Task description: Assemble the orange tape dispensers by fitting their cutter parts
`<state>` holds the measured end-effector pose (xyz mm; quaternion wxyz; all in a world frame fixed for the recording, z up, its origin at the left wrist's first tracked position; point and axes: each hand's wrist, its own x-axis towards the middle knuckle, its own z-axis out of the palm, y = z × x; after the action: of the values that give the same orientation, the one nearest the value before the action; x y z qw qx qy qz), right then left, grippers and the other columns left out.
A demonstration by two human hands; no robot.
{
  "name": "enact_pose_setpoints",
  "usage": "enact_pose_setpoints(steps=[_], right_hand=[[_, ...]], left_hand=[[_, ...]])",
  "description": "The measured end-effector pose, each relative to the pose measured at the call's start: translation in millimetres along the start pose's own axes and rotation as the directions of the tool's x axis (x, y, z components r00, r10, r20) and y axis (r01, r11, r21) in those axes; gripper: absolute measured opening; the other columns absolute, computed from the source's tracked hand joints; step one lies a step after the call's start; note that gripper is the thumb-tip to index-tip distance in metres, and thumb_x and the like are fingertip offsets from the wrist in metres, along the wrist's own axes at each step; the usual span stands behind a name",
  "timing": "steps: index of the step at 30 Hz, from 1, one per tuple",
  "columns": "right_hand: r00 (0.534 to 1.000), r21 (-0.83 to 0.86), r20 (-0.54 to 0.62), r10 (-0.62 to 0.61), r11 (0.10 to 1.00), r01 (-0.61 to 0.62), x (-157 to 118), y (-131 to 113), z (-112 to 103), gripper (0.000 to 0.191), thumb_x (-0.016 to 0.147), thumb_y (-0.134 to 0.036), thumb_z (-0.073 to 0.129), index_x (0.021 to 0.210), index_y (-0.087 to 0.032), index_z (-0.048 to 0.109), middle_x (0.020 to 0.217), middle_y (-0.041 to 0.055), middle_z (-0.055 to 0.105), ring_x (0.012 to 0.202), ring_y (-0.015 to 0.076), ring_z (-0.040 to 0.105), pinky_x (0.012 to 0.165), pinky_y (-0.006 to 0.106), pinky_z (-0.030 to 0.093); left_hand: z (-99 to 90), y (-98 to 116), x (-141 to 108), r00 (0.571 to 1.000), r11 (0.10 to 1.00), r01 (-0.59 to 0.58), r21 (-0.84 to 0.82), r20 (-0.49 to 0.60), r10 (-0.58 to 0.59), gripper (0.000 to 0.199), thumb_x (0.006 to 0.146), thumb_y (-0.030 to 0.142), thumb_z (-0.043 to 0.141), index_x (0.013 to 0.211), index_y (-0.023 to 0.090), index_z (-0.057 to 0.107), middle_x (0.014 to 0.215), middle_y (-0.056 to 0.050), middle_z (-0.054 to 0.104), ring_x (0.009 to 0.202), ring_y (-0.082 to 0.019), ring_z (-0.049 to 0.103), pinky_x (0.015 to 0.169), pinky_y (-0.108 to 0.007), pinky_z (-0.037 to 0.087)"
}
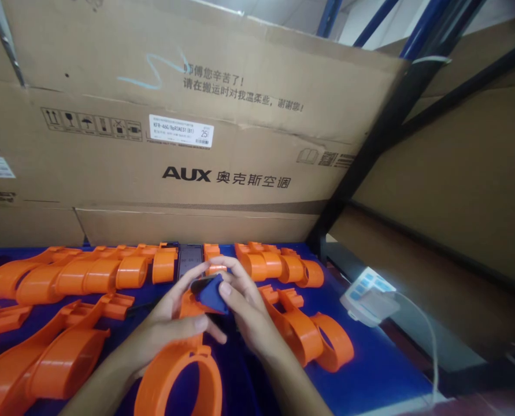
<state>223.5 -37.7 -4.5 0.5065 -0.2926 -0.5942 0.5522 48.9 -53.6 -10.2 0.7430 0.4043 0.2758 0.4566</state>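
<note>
Orange ring-ended part (164, 367) is held low in the middle between my two hands: my left hand (166, 329) grips its neck, my right hand (246, 303), close by, pinches a blue cloth-like piece (214, 296). Behind, left to right, the carton's (110, 179) white label (181, 132) reads KFR-46G/BpR3AES1(B1), then AUX 奥克斯空调, below 师傅您辛苦了! Similar orange parts (70, 280) line the blue tabletop (365, 370); rightward stand a dark rack post (372, 141) and a white corded device (365, 300).
</note>
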Motion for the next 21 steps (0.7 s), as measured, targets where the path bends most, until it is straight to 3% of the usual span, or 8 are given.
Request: enact_pose_setpoints(steps=[3,5,11,15,18,21], right_hand=[[0.998,-0.090,-0.056,-0.029,0.996,0.024,1.0,3.9,2.8,0.048,0.089,-0.057,0.069,0.124,-0.028,0.053,0.094,0.0015,0.064,0.084,0.0187,0.064,0.074,0.029,0.054],[0.996,-0.133,-0.078,-0.031,0.991,0.020,0.8,4.6,6.6,0.042,0.090,-0.053,0.069,0.119,-0.028,0.052,0.094,0.0008,0.062,0.081,0.0170,0.062,0.072,0.028,0.052],[0.996,-0.130,-0.088,-0.028,0.991,0.017,0.1,2.4,16.8,0.027,0.094,-0.043,0.067,0.103,-0.028,0.046,0.088,-0.0044,0.056,0.067,0.0118,0.054,0.062,0.024,0.047],[0.999,-0.276,-0.022,-0.048,0.960,0.040,0.6,-4.5,8.1,0.018,0.100,-0.043,0.058,0.105,-0.027,0.052,0.092,-0.0022,0.059,0.070,0.0127,0.058,0.065,0.025,0.048],[0.996,-0.493,-0.046,-0.079,0.869,0.046,-1.5,-15.3,-6.8,0.023,0.106,-0.040,0.044,0.101,-0.024,0.059,0.083,-0.0014,0.061,0.072,0.0147,0.060,0.067,0.026,0.047],[1.000,-0.731,-0.005,0.020,0.683,-0.017,-6.9,-28.0,-20.9,0.015,0.100,-0.034,0.057,0.091,-0.023,0.063,0.058,-0.0070,0.046,0.053,0.0121,0.046,0.052,0.024,0.032]], left_hand=[[-0.8,0.5,-2.0,0.999,0.999,0.032,-0.020,0.016,-0.032,0.078,0.071,0.039,0.090,0.142,0.033,0.059,0.123,-0.017,0.073,0.088,-0.034,0.078,0.065,-0.041,0.065],[-2.2,1.2,-1.3,0.999,0.999,0.045,0.015,-0.023,-0.045,0.064,0.079,0.040,0.084,0.138,0.032,0.062,0.131,-0.017,0.069,0.086,-0.032,0.078,0.067,-0.042,0.065],[-3.3,4.5,0.7,0.999,0.995,0.047,0.085,-0.029,-0.044,0.059,0.087,0.038,0.075,0.143,0.031,0.057,0.124,-0.015,0.073,0.079,-0.030,0.078,0.066,-0.042,0.064],[-5.4,2.9,4.1,0.998,0.995,0.007,0.098,-0.061,-0.001,0.056,0.082,0.032,0.079,0.135,0.031,0.060,0.128,-0.012,0.071,0.076,-0.026,0.076,0.066,-0.041,0.063],[-11.2,1.5,9.0,0.996,1.000,-0.026,-0.016,-0.080,0.024,0.050,0.079,0.037,0.078,0.125,0.024,0.064,0.114,-0.013,0.076,0.086,-0.032,0.076,0.069,-0.041,0.063],[-20.7,4.4,11.4,0.997,0.971,-0.057,-0.231,-0.061,0.044,0.046,0.082,0.046,0.069,0.118,0.019,0.067,0.104,-0.013,0.078,0.093,-0.035,0.075,0.079,-0.046,0.061]])
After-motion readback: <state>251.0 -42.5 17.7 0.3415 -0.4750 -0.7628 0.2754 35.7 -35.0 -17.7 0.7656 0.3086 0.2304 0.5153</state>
